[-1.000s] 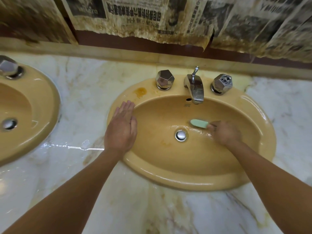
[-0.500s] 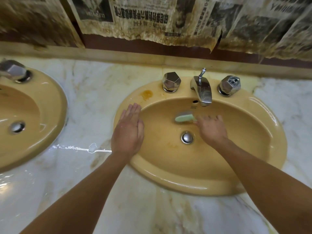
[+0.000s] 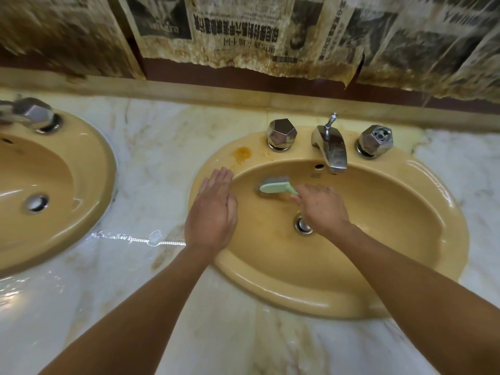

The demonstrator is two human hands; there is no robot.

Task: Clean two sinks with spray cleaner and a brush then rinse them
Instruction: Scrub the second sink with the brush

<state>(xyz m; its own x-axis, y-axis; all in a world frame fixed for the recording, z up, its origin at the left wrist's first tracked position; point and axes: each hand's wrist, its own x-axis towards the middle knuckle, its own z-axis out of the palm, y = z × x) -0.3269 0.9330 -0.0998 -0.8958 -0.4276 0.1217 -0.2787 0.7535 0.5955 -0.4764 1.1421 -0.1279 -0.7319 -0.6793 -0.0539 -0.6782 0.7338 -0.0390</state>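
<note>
A yellow oval sink (image 3: pixel 422 269) is set in the marble counter at the right. My right hand (image 3: pixel 323 208) grips the handle of a pale green brush (image 3: pixel 273 187), whose bristles press on the back left wall of the bowl. My left hand (image 3: pixel 212 212) rests flat, fingers straight, on the sink's left rim. The chrome drain (image 3: pixel 304 225) lies just below my right hand. A second yellow sink (image 3: pixel 89 185) sits at the left. No spray cleaner is in view.
A chrome spout (image 3: pixel 331 150) and two faceted chrome knobs (image 3: pixel 281 134) (image 3: pixel 376 140) stand on the back rim. An orange stain (image 3: pixel 242 153) marks the rim near the left knob. The marble counter (image 3: pixel 151 280) is wet. Stained newspaper (image 3: pixel 243 31) hangs on the wall.
My right hand has swept the brush from the bowl's middle right across to its back left wall. My left hand has stayed on the rim. The view has shifted a little.
</note>
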